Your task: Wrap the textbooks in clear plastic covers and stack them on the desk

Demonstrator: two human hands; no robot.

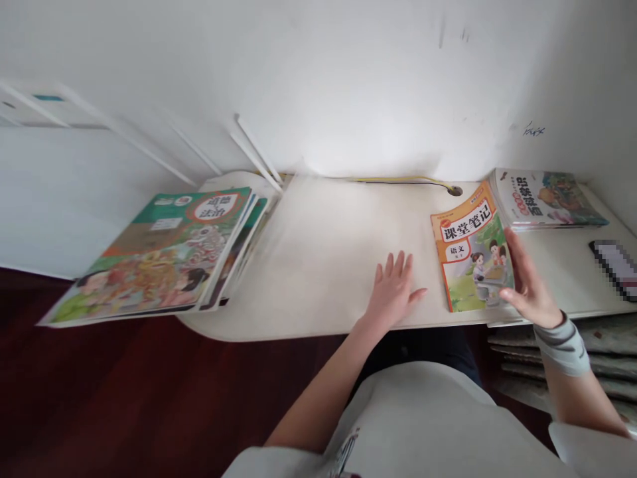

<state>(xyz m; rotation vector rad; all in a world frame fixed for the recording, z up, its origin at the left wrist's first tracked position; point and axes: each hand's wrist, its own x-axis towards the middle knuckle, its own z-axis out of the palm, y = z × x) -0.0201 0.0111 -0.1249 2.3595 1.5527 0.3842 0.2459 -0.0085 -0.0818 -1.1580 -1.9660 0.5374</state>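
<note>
My left hand (393, 289) lies on the white desk (323, 265) with its fingers stretched out, holding nothing. To its right is an orange-bordered book (475, 259) with drawn children and Chinese writing on the cover. My right hand (528, 282) grips this book by its right edge, the thumb over the cover and the fingers along the side. Part of that edge is hidden behind the hand. A grey band is around my right wrist.
A stack of green-covered books (164, 255) juts past the desk's left end. At the back right lies another pile of books (547, 199), with a phone (617, 265) in front. A yellow cable runs along the wall to a round desk hole (454, 191).
</note>
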